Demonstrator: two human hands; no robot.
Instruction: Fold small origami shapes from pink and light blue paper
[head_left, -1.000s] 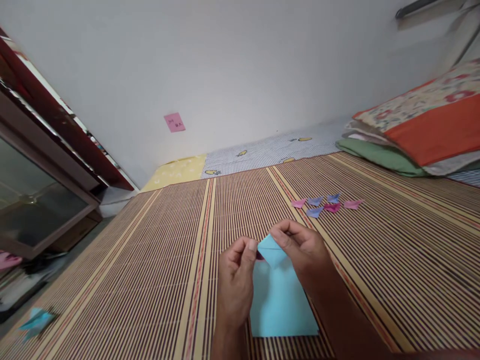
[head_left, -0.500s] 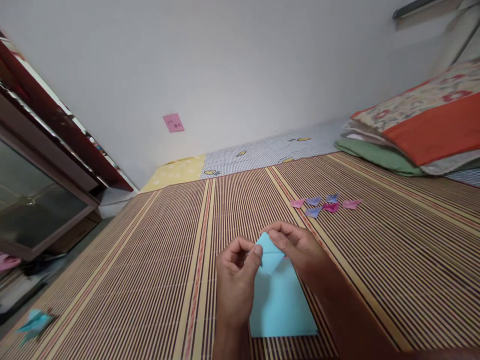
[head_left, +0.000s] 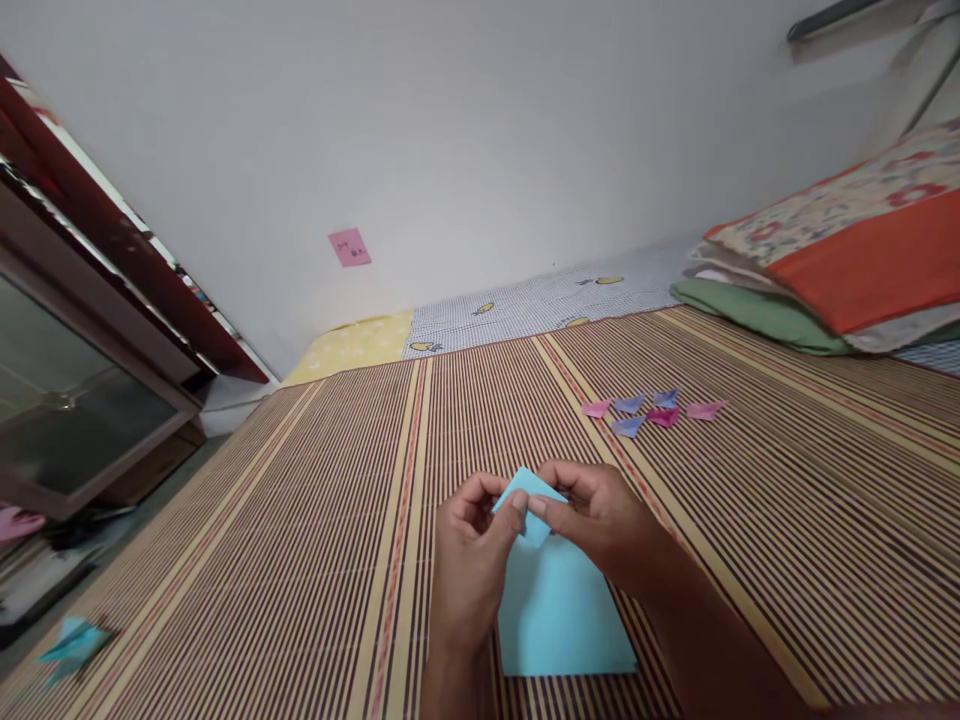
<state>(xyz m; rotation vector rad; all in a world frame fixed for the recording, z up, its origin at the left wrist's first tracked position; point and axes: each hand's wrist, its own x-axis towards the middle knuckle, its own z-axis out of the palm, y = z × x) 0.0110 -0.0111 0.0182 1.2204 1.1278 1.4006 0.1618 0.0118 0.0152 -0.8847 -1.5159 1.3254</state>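
Note:
A small folded light-blue paper [head_left: 534,482] is pinched between both hands, one corner pointing up and away. My left hand [head_left: 476,550] grips its left side with thumb and fingers. On the right side, my right hand [head_left: 600,515] holds it with the thumb on top and fingers behind. Beneath the hands a larger light-blue sheet or stack [head_left: 562,615] lies flat on the striped mat [head_left: 337,520]. The two thumb tips are close together on the folded paper.
Several small folded papers, pink, blue and magenta [head_left: 663,416], lie beyond my right hand. A teal folded paper [head_left: 73,645] is at the lower left. Folded bedding [head_left: 862,250] is stacked at the right; a pink note [head_left: 349,247] is on the wall.
The small blue paper now shows a squarer, diamond-like outline. My right thumb has moved left and down across it, nearer my left thumb.

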